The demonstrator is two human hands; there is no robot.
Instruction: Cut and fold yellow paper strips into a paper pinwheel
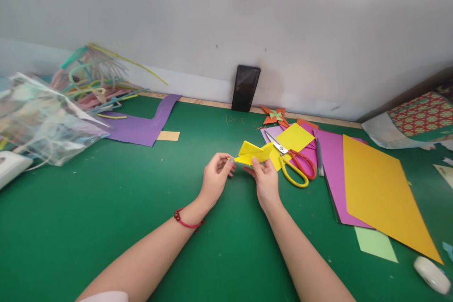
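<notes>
Both my hands hold a folded yellow paper piece (252, 153) just above the green table (106, 207). My left hand (215, 178), with a red cord on its wrist, pinches the paper's left tip. My right hand (266, 183) grips its lower right part, fingers closed on it. Right beside the right hand lie scissors (292, 160) with one yellow and one red handle, resting on a yellow square sheet (295, 137).
Purple paper (331, 165) and a large orange sheet (382, 193) lie at the right, with a grey pen (319, 156) and a pale green scrap (375, 244). A black phone (245, 88) leans on the wall. A plastic bag (42, 122), coloured strips (94, 82) and purple paper (141, 127) lie left.
</notes>
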